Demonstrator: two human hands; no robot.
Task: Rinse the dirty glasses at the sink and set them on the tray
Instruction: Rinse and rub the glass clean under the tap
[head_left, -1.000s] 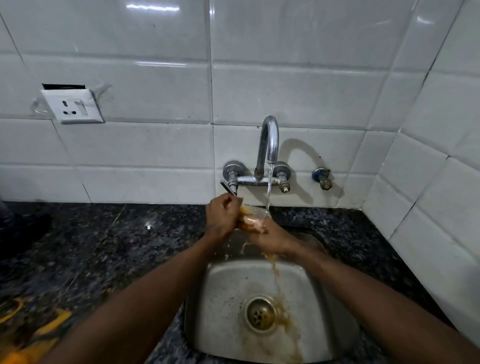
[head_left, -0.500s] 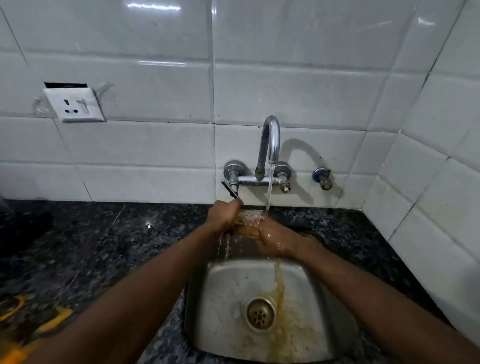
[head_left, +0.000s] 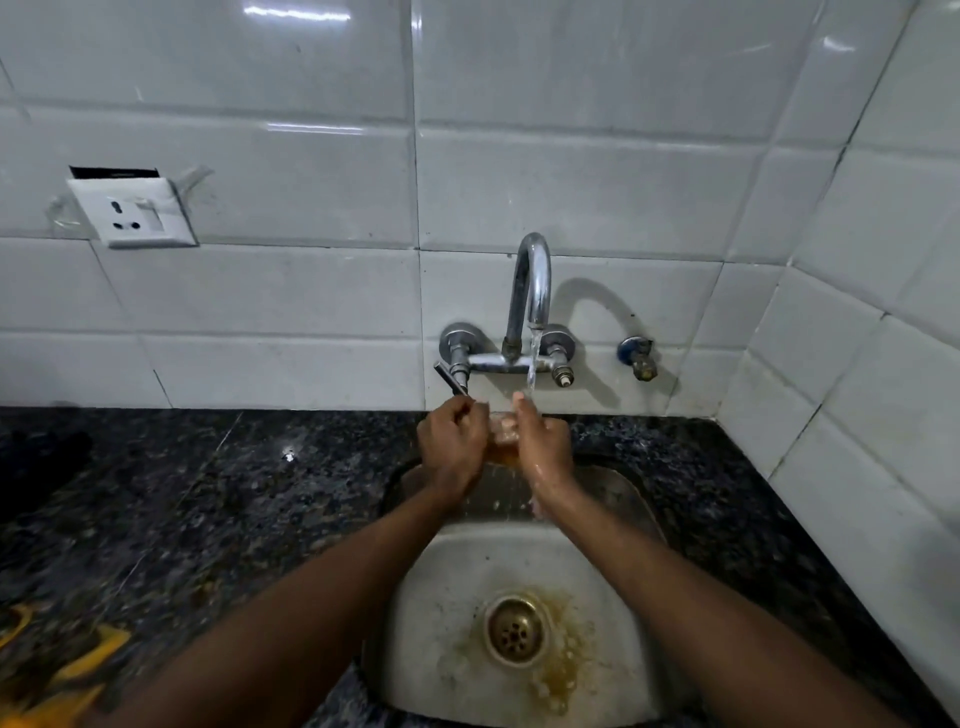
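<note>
Under the curved chrome tap (head_left: 533, 280), our left hand (head_left: 451, 448) and right hand (head_left: 544, 448) apparently clasp a clear, amber-stained glass (head_left: 502, 434) above the steel sink (head_left: 441, 597).

The counter (head_left: 218, 509) is showing black with grey speckles, the wall tiles (head_left: 571, 182) are shining white, brown stains (head_left: 563, 670) are lying around the brass-coloured drain (head_left: 516, 630), and the glass (head_left: 501, 441) is looking amber, perhaps.

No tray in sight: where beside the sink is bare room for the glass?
Widest: the dark counter left of the sink, up to the tiled wall. Right of the sink, only a narrow strip before the side wall. Crowded under the tap, where left hand and right hand hold the glass.
</note>
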